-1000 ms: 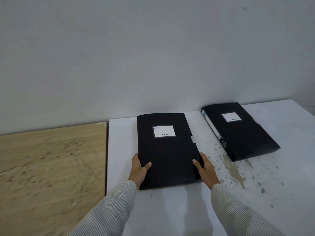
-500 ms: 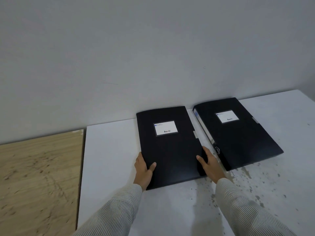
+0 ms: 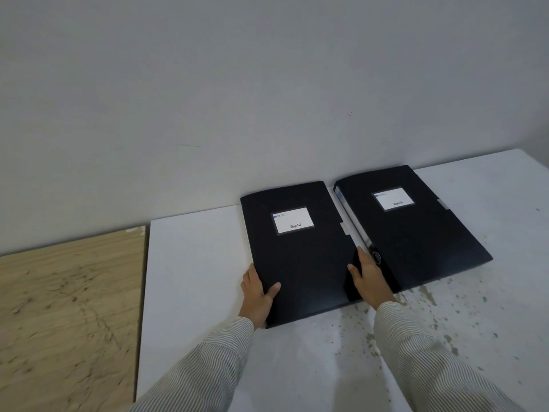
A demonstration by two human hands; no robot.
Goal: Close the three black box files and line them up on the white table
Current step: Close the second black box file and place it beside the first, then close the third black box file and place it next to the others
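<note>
Head view. Two closed, flat, black plastic box files lie side by side on the white bench (image 3: pixel 193 263), right of centre in the frame, each with a white label on its lid. The left hand (image 3: pixel 256 295) grips the lower left edge of the nearer black box file (image 3: pixel 300 251), thumb curled onto the lid and fingers hidden along the side; the right hand (image 3: pixel 368 278) clasps its lower right edge, thumb on the lid, fingers lying in the narrow gap beside the second black box file (image 3: pixel 416 227). That second file sits skewed, its spine angled toward the lower right. A third file is not in view, so the task appears unfinished. Risks, as judged: pushing the held file further right could pinch the right fingers against the neighbour's spine, or nudge that file further out of line; the brown staining (image 3: pixel 416 319) on the bench at lower right might soil or drag on a file slid across it; and the bare wooden board (image 3: pixel 68 307) at lower left adjoins the bench, so a file drawn left could leave the white surface.
</note>
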